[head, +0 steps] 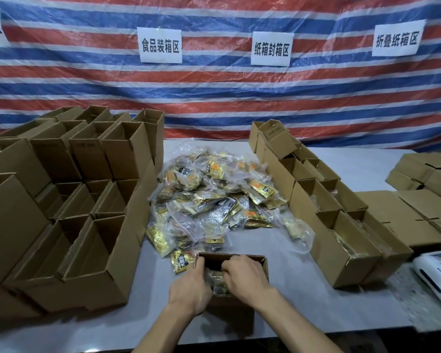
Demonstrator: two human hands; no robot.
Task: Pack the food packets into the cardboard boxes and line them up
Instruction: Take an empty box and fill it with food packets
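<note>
While the left hand [189,284] grips the left wall of the small open brown cardboard box [214,259], the right hand [245,276] curls into it over gold foil food packets [214,278]; whether it grasps any cannot be told. Behind that box lies a heap of clear-bagged packets [209,200], with empty cartons [74,225] to its left.

Left hand [190,286] and right hand [245,275] were bare. Left forearm [163,327] and right forearm [298,317] were likewise bare to the near edge.
</note>
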